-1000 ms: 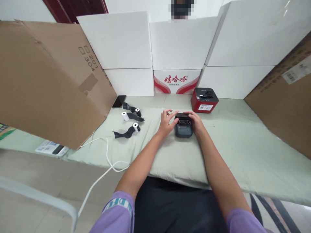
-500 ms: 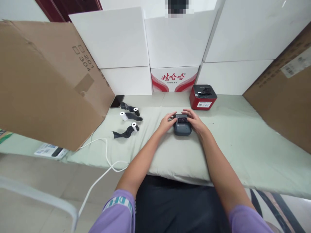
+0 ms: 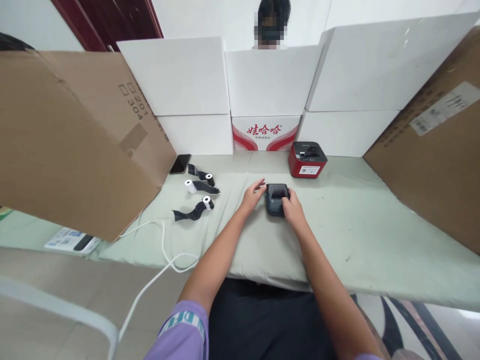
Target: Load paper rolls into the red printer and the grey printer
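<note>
A small dark grey label printer (image 3: 275, 197) lies on the pale green padded surface (image 3: 356, 235) in front of me. My left hand (image 3: 252, 196) grips its left side, fingers curled against the edge. My right hand (image 3: 292, 209) rests on its right front corner, fingers bent over the top. Three white paper rolls with black strips, one (image 3: 207, 176), another (image 3: 192, 185) and a third (image 3: 206, 201), lie to the left of the printer. A red printer (image 3: 307, 159) stands behind, to the right.
White boxes (image 3: 262, 80) wall off the back, one with red print (image 3: 266, 132). Large brown cartons stand at left (image 3: 67, 135) and right (image 3: 435, 145). A phone (image 3: 180, 163) lies by the left carton. A white cable (image 3: 165, 260) trails off the front edge. A person sits behind the boxes.
The printer's open top has been pressed down and now looks closed. My right hand slid from the printer's back edge to its front right corner; my left hand stayed at the left side.
</note>
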Demonstrator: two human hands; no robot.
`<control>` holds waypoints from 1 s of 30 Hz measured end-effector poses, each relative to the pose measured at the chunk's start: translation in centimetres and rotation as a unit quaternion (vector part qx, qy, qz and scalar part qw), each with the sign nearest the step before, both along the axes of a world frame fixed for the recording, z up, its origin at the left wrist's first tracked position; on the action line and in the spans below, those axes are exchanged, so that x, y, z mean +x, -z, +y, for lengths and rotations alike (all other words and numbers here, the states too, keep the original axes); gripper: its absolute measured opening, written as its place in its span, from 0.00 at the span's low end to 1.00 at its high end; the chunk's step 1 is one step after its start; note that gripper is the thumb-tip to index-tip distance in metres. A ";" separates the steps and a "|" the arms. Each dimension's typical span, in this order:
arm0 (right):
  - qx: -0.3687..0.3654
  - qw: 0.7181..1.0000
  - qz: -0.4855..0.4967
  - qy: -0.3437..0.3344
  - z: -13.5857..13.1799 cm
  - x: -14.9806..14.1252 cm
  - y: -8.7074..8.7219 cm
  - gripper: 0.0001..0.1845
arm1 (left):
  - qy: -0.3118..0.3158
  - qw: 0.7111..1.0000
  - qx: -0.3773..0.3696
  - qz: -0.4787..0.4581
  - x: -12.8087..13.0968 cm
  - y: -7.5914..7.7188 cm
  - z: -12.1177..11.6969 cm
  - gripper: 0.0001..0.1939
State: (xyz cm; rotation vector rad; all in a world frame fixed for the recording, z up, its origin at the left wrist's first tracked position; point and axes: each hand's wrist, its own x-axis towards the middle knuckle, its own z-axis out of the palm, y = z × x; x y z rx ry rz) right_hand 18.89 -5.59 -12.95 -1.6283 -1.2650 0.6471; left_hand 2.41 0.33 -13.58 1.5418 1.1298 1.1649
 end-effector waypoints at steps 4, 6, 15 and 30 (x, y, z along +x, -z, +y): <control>0.008 0.995 -0.098 0.015 -2.6 -2.3 -0.5 0.53 | -0.004 1.000 -0.005 -0.011 -0.2 0.2 0.3 0.25; 0.032 0.989 -0.140 0.026 -3.3 -3.2 -0.7 0.60 | -0.005 1.000 -0.005 -0.008 -0.2 0.1 0.3 0.24; 0.075 0.969 -0.188 0.139 -3.2 0.8 -2.0 0.57 | -0.001 0.999 -0.005 0.038 -0.2 -0.6 -0.6 0.23; -0.109 0.943 -0.227 0.216 -0.5 12.9 -3.4 0.68 | 0.005 0.997 0.009 0.073 0.1 -0.3 -0.8 0.23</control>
